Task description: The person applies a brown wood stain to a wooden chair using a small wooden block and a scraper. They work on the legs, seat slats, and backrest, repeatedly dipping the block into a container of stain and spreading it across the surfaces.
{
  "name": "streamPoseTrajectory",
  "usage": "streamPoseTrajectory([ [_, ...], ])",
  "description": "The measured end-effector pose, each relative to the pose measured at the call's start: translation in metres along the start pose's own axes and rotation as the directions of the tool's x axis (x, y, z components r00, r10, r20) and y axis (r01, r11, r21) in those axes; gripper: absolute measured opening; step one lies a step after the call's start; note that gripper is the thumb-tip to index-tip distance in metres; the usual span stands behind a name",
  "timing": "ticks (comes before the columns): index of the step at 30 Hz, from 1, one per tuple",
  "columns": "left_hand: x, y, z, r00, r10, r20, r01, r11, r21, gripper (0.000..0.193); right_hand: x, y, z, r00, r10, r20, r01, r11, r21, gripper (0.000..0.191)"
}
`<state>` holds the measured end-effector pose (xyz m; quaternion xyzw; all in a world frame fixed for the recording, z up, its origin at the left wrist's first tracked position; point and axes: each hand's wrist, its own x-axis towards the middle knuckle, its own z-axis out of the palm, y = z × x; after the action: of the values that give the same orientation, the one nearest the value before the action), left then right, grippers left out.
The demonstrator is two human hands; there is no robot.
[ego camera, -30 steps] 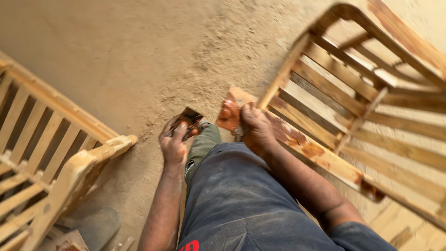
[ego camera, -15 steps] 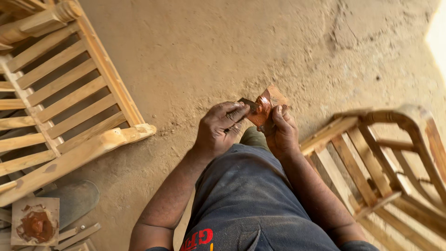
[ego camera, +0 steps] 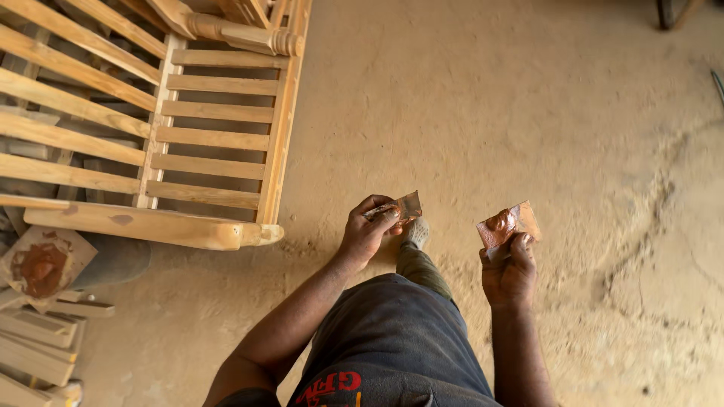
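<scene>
Here the left hand (ego camera: 367, 235) pinches a small flat scraper (ego camera: 403, 206) and the right hand (ego camera: 510, 270) grips a thin card (ego camera: 507, 224) smeared with reddish filler, both above the dirt floor (ego camera: 483, 113). Both look light and stiff; the smeared paste seems messy, so edges suit holding best.

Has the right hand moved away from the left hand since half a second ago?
Yes. The hands were together in front of the person's body; now the right hand is off to the right of the raised knee, apart from the left hand.
</scene>
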<state>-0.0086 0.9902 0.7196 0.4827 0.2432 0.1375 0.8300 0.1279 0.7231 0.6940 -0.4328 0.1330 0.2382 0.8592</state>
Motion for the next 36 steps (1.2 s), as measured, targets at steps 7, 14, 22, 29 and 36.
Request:
streamPoseTrajectory([
  [7, 0.133, 0.064, 0.037, 0.991, 0.061, -0.12, -0.064, 0.998, -0.023, 0.028, 0.166, -0.062, 0.113, 0.969, 0.087, 0.23, -0.077, 0.996, -0.054, 0.026],
  [14, 0.247, 0.098, 0.018, 0.96, 0.186, -0.211, -0.197, 0.98, -0.031, 0.028, 0.279, -0.064, 0.225, 0.925, 0.21, 0.316, -0.18, 0.976, -0.123, 0.033],
  [22, 0.418, 0.169, -0.049, 0.927, 0.299, -0.227, -0.304, 0.952, 0.013, 0.032, 0.419, -0.036, 0.387, 0.846, 0.229, 0.481, -0.152, 0.969, -0.195, 0.031],
  [29, 0.53, 0.305, -0.083, 0.78, 0.623, -0.053, -0.565, 0.738, 0.369, 0.032, 0.502, -0.026, 0.545, 0.872, 0.17, 0.46, -0.063, 0.969, -0.24, 0.023],
  [36, 0.618, 0.408, -0.08, 0.568, 0.783, 0.253, -0.622, 0.208, 0.755, 0.032, 0.587, -0.006, 0.65, 0.848, 0.231, 0.477, -0.066, 0.939, -0.338, 0.027],
])
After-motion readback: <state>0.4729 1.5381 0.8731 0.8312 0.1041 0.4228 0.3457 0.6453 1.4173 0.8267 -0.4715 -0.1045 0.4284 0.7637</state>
